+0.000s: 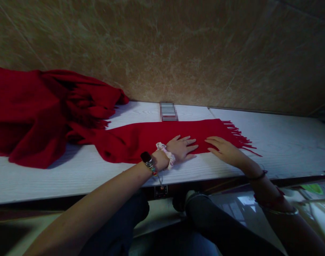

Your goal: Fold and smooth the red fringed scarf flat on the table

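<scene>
The left hand [180,148] spread flat, the right hand [226,152] loosely uncurled, seemingly gripping nothing, both rest on the long red fabric scarf [149,137] stretching sideways, right nearer its stringy fringe [235,133].

A red scarf [146,137] lies flattened along a white wood-grained surface [280,142], fringe at its right end. The left hand [180,148] rests on it, fingers spread; the right hand [226,151], near the fringe, seems to touch it lightly. Red cloth [31,117] lies heaped leftward, before a brown marbled wall [165,53].
</scene>
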Tool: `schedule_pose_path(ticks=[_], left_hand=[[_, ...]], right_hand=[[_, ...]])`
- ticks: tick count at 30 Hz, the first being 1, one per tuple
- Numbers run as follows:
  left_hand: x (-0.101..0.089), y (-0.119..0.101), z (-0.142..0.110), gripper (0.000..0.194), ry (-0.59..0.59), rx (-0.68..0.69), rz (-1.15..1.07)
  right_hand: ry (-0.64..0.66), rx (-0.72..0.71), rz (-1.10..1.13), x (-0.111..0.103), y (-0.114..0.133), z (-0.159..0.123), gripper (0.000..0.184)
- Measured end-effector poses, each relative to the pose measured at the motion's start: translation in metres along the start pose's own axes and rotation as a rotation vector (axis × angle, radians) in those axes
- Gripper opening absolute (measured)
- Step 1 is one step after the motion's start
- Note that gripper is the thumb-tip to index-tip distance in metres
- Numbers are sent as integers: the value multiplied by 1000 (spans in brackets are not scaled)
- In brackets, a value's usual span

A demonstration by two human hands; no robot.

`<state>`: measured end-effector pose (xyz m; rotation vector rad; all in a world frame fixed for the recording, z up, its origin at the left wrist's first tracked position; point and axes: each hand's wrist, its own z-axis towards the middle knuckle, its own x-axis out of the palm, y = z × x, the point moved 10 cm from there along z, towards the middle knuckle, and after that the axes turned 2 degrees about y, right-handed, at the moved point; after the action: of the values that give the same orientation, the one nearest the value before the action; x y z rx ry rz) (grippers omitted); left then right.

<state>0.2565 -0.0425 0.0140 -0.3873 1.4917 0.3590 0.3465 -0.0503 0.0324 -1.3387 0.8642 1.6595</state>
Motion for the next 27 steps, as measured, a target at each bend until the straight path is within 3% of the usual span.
schedule_pose_path(ticks=[4, 7, 11, 15, 22, 27], left_hand=[[-16, -5, -7, 28, 22, 34, 131], [-19, -7, -7, 30, 75, 36, 157], [-23, 2, -5, 28, 70, -56, 128], [-25, 6, -4, 24, 16, -110, 102], [-26, 0, -5, 23, -60, -64, 148], [-24, -8, -6, 24, -78, 25, 207]], right_hand=[[52, -95, 61, -5, 20, 2, 31], [91, -148, 58, 0, 29, 3, 31], [-2, -115, -48, 1, 31, 7, 35], [-134, -77, -132, -6, 33, 8, 22], [-239, -94, -156, -16, 33, 4, 18], [-234, -143, -228, -14, 37, 0, 20]])
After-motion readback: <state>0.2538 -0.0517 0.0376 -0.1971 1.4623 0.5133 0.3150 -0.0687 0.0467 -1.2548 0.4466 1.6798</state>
